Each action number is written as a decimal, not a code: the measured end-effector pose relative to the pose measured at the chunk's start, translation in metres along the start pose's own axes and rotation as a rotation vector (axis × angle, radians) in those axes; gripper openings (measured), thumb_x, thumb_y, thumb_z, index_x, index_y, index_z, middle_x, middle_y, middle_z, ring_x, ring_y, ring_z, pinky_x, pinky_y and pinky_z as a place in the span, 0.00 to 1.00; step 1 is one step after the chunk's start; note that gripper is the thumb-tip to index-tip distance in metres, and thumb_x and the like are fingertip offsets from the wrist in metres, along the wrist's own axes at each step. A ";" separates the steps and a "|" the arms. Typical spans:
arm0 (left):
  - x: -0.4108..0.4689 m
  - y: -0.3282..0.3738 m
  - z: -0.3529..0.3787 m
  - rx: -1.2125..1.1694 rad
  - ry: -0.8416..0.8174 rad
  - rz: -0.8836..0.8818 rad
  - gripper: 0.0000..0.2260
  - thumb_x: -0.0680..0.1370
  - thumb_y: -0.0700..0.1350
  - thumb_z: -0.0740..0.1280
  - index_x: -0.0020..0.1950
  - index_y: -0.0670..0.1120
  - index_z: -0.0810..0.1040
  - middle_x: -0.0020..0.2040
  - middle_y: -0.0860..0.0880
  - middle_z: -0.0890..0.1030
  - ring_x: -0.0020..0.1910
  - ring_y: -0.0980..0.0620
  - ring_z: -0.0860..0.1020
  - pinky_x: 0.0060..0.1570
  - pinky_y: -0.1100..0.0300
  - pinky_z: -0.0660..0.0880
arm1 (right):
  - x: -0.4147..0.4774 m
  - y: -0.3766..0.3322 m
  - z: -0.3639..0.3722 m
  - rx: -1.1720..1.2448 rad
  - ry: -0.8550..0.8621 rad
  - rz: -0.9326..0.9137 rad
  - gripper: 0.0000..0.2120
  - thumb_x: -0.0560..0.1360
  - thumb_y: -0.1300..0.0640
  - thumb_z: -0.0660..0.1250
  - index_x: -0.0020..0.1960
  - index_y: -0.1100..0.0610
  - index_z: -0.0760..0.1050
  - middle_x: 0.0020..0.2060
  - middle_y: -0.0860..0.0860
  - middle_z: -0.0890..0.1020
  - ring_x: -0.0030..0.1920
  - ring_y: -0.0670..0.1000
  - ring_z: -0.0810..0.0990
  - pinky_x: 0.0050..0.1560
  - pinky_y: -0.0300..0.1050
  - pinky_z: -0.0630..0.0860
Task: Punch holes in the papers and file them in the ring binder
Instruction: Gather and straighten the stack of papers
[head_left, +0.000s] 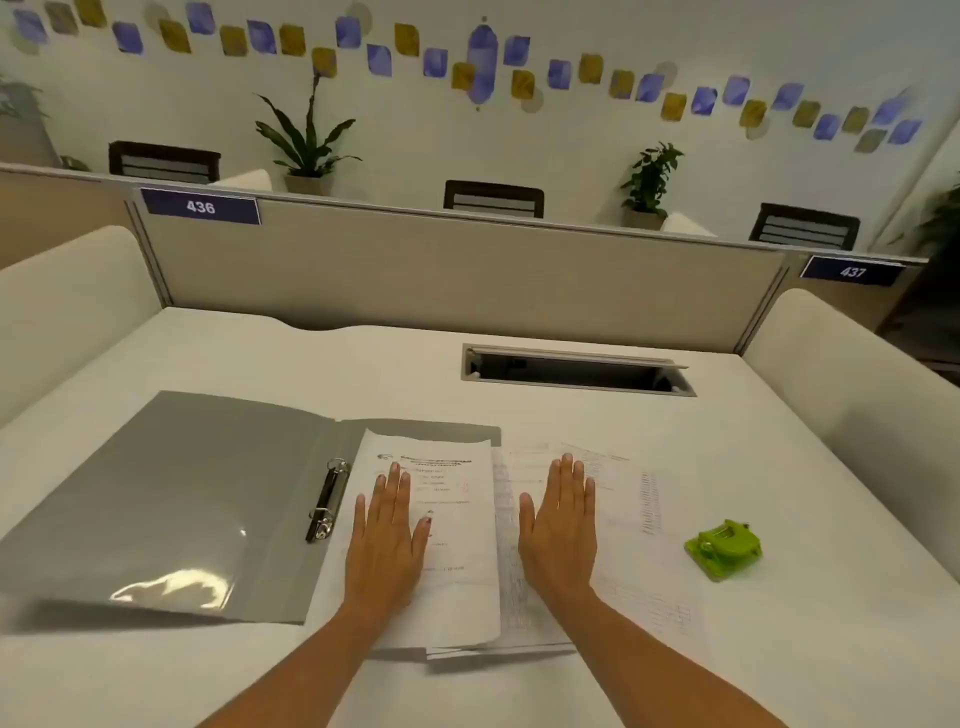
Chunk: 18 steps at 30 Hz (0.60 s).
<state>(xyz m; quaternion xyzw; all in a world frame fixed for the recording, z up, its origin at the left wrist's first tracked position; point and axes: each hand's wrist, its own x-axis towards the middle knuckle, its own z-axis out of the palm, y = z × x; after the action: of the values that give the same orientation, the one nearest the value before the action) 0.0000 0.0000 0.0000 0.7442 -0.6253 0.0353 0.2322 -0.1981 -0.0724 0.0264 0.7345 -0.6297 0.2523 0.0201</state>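
Observation:
A grey ring binder (187, 499) lies open on the white desk, its metal rings (328, 499) upright at the spine. Printed papers (462, 582) lie on the binder's right half, and more sheets (639, 519) spread out to the right of them. My left hand (387, 535) rests flat on the papers next to the rings, fingers straight. My right hand (561, 525) lies flat on the sheets to the right, fingers straight as well. A small green hole punch (723, 545) sits on the desk to the right of the papers, apart from both hands.
A cable hatch (576, 369) stands open in the white desk (363, 364) behind the papers. A beige partition (467, 270) closes the desk's far side. Cream padded side walls (67, 301) rise at the left and right.

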 end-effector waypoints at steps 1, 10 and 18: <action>-0.004 -0.003 0.002 0.013 -0.026 -0.016 0.29 0.82 0.57 0.43 0.77 0.41 0.58 0.77 0.43 0.61 0.75 0.48 0.54 0.74 0.53 0.41 | -0.008 0.004 0.002 0.017 -0.039 0.041 0.32 0.79 0.42 0.44 0.77 0.61 0.55 0.76 0.56 0.57 0.77 0.54 0.53 0.75 0.45 0.37; -0.032 -0.009 0.008 0.072 -0.141 -0.083 0.29 0.82 0.56 0.42 0.74 0.41 0.65 0.74 0.45 0.67 0.72 0.46 0.68 0.74 0.52 0.45 | -0.049 0.024 0.018 -0.014 -0.188 0.169 0.42 0.75 0.36 0.29 0.76 0.64 0.53 0.76 0.58 0.58 0.77 0.55 0.55 0.76 0.48 0.46; -0.034 -0.008 0.010 0.048 -0.096 -0.081 0.26 0.81 0.54 0.48 0.76 0.43 0.62 0.76 0.47 0.64 0.74 0.47 0.64 0.74 0.51 0.46 | -0.048 0.022 0.005 0.039 -0.229 0.205 0.32 0.78 0.44 0.42 0.77 0.60 0.54 0.77 0.54 0.56 0.77 0.52 0.51 0.77 0.46 0.44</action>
<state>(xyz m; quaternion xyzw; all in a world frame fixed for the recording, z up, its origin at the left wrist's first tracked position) -0.0026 0.0282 -0.0232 0.7750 -0.6042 0.0053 0.1852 -0.2204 -0.0345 -0.0038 0.6904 -0.6946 0.1799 -0.0920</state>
